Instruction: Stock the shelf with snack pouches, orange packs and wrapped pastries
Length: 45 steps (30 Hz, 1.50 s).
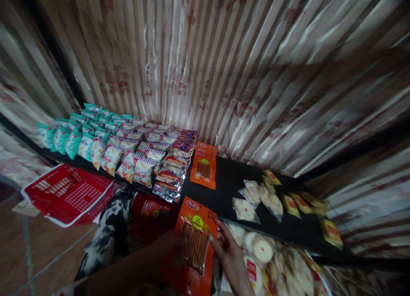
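Observation:
An orange packet of brown snack sticks (pixel 196 240), with a clear window, is tilted in front of the black shelf. My right hand (pixel 229 253) grips its right edge, thumb on the front and fingers partly behind. My left hand (pixel 168 247) overlaps the packet's left edge; dark and smeared, its fingers do not show clearly. On the shelf, just beyond, lie overlapping orange packets (pixel 203 168) of the same look. A column of silvery and dark-red packets (pixel 173 172) is beside them on the left.
White-and-red snack bags (pixel 141 168) and teal bags (pixel 73 142) fill the left of the black shelf (pixel 221 197). Small clear-wrapped packs (pixel 245 209) and yellow packs (pixel 291 205) lie right. Below are a red bag (pixel 73 193) and a container of wrapped pale rounds (pixel 262 249).

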### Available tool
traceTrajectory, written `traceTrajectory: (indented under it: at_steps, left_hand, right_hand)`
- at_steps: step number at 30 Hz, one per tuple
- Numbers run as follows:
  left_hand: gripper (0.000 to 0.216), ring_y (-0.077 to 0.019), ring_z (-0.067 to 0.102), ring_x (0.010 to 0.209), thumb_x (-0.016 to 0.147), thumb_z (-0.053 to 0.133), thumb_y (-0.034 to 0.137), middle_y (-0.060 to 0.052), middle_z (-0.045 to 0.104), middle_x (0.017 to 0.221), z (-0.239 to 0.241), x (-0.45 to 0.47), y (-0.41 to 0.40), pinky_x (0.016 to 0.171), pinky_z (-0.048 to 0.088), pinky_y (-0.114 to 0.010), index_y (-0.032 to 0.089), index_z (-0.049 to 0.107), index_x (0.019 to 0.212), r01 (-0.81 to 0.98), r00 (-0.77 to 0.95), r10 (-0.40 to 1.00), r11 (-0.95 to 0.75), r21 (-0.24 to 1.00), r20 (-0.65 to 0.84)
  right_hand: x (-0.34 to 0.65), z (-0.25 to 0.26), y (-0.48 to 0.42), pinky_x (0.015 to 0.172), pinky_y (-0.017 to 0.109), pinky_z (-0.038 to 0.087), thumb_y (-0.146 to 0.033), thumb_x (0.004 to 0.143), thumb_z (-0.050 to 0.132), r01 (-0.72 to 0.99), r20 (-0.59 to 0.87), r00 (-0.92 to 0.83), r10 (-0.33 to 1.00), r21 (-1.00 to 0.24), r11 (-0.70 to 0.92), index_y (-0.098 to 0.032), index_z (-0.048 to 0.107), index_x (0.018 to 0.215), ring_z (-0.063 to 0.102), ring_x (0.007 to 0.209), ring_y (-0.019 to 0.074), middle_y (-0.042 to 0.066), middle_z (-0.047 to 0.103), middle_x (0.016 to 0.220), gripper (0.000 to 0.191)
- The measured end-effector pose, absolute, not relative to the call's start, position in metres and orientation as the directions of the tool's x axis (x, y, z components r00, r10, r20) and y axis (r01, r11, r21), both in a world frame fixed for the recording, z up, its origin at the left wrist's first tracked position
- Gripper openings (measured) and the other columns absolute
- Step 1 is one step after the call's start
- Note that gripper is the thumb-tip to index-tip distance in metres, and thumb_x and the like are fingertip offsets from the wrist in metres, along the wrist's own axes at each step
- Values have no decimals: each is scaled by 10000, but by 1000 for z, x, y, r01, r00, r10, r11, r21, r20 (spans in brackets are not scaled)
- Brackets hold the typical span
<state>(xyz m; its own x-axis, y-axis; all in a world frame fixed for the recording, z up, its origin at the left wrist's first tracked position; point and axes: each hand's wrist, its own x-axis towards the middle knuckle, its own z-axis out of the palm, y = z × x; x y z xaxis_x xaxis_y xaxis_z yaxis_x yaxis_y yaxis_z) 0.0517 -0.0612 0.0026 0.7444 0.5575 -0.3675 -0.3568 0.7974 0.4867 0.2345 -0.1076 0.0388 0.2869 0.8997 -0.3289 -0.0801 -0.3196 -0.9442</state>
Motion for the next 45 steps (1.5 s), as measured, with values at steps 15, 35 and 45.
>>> traceTrajectory:
  at_steps: [15, 35, 45]
  left_hand:
    - [348, -272, 632, 845, 590, 623, 176, -80, 672, 819, 52, 108, -8, 765, 472, -356, 126, 592, 933, -264, 307, 814, 570, 778, -493]
    - [412, -259, 411, 1222, 596, 514, 1, -108, 530, 1220, 27, 161, 69, 1054, 256, -285, 136, 584, 979, -65, -104, 914, 387, 920, -392]
    - [433, -229, 363, 1258, 664, 506, 38, -122, 450, 1303, 24, 167, 77, 1084, 192, -264, 136, 538, 1084, 144, -80, 936, 350, 926, -342]
  right_hand:
    - [263, 33, -17, 661, 289, 493, -409, 708, 551, 102, -44, 528, 848, -988, -115, -116, 323, 1353, 626, 717, 185, 64, 684, 852, 744]
    - [305, 14, 107, 823, 297, 457, -309, 826, 351, 654, 30, 506, 862, -665, -361, -173, 589, 1182, 625, 971, 214, 91, 657, 1103, 449]
    - [301, 17, 121, 827, 272, 429, -269, 872, 336, 799, 53, 456, 889, -464, -382, -166, 547, 1234, 589, 1019, 205, 109, 605, 1163, 431]
